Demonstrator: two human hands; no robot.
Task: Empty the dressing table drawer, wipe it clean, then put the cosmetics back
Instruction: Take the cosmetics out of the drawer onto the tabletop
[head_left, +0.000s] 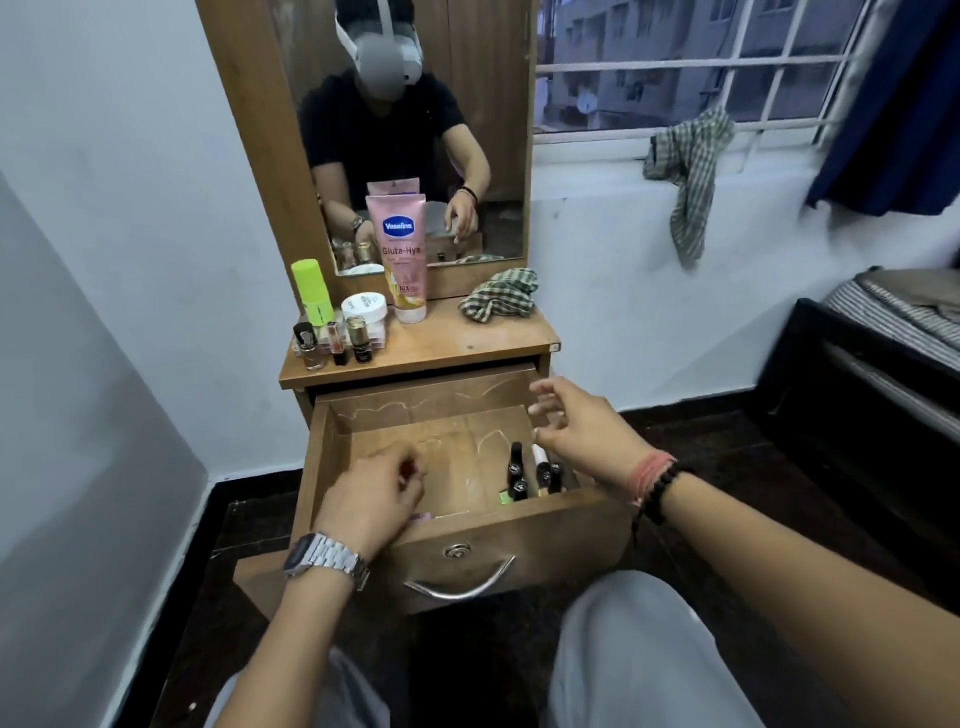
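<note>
Honestly the grips are the part to sort out first: the left hand (371, 499) is down inside the drawer (462, 525) near its front-left corner with the fingers curled in, and I can't tell if it's got hold of anything, though a bit of pink shows just under it at the front wall. The right hand (587, 428) hovers over the right side with fingers loosely spread and nothing in them, just above the small dark bottles (524, 475) clustered in the front-right corner. So my read is the emptying step isn't done, since those bottles are still in there while the Vaseline tube (402, 254), the green container (311, 288), the white jar (364, 305) and a few little bottles (335, 343) already stand on the tabletop (467, 338). If it were me, I'd lift the dark bottles by the caps one or two at a time, because they're packed upright against each other and the drawer wall. Set them next to the others on the left, well away from the edge. Keep the checked cloth (498, 299) on the right free for the wipe, and check that front-left corner for leftovers first.
</note>
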